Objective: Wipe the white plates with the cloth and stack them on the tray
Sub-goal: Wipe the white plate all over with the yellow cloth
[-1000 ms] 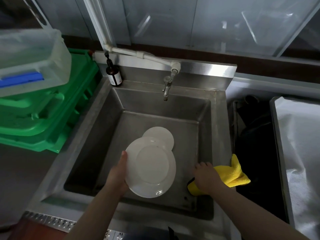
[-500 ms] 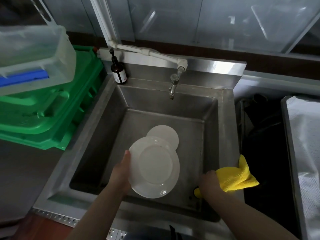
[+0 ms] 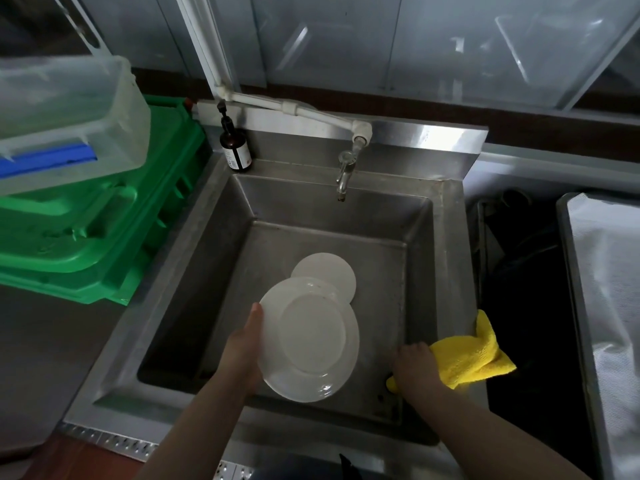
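Note:
My left hand [image 3: 244,344] grips a white plate [image 3: 310,339] by its left rim, holding it face up over the steel sink [image 3: 446,258]. A second white plate [image 3: 327,271] lies flat on the sink floor just behind it, partly covered. My right hand [image 3: 414,367] holds a yellow cloth [image 3: 474,356] at the sink's right rim, the cloth bunched and spilling over the edge to the right. The tray [image 3: 568,271] with a white liner stands at the far right.
A tap [image 3: 344,174] hangs over the back of the sink, a brown pump bottle [image 3: 235,147] at its back left corner. Green crates [image 3: 86,230] with a clear plastic bin [image 3: 65,119] on top fill the left. A dark gap lies between sink and tray.
The view has shifted slightly. My right hand has drawn the yellow cloth a little toward the sink's front right corner. The held plate stays in my left hand in much the same place.

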`<state>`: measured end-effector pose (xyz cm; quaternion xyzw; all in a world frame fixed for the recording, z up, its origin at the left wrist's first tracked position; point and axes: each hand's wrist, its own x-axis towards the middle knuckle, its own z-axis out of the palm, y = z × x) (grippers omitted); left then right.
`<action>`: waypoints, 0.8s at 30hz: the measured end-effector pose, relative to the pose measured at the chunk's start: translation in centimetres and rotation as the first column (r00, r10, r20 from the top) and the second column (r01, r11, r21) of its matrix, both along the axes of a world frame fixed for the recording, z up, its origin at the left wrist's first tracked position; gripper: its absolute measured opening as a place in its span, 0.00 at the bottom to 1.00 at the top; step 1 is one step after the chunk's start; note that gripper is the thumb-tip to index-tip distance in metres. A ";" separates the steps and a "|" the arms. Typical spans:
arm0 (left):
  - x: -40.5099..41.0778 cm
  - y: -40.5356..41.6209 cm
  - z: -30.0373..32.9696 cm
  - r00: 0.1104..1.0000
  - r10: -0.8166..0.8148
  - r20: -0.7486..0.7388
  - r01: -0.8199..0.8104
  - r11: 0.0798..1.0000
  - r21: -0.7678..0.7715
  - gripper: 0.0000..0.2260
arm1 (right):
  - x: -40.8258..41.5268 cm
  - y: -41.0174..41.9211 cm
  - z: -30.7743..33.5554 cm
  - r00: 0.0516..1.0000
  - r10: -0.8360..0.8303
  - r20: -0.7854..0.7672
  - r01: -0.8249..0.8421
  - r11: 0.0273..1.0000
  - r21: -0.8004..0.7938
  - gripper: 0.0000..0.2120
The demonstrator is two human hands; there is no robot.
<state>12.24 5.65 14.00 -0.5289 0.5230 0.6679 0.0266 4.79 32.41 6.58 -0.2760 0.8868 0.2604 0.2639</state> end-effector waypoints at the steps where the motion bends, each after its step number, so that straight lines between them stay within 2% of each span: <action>1: 0.0 0.0 0.0 1.000 -0.002 -0.007 0.002 1.000 -0.005 0.27 | 0.1 -0.1 0.2 1.000 -0.010 0.004 0.010 1.000 -0.008 0.13; 7: 0.0 0.5 0.3 0.999 -0.047 -0.005 0.047 0.998 -0.044 0.31 | 0.1 0.1 1.7 0.991 -0.085 0.106 0.093 0.993 -0.076 0.11; 12: 0.0 1.0 0.7 0.998 -0.067 -0.013 0.066 0.995 -0.073 0.26 | 0.3 0.3 2.3 0.965 -0.209 0.156 0.240 0.946 -0.220 0.13; 15: 0.2 1.2 1.0 0.998 -0.056 -0.027 0.054 0.996 -0.077 0.26 | 0.1 1.0 2.7 0.909 -0.332 0.252 0.406 0.844 -0.352 0.16; 18: 0.4 1.5 1.7 0.997 -0.047 -0.062 0.042 0.996 -0.079 0.22 | -0.2 1.8 3.4 0.810 -0.439 0.390 0.578 0.713 -0.397 0.19; 22: 0.5 2.0 2.8 0.992 -0.073 -0.103 0.062 0.992 -0.112 0.19 | -0.4 2.8 5.4 0.720 -0.497 0.484 0.690 0.586 -0.425 0.19; 24: 0.5 2.4 3.1 0.988 -0.091 -0.122 0.074 0.988 -0.134 0.18 | -0.5 3.4 6.6 0.661 -0.522 0.539 0.750 0.487 -0.447 0.18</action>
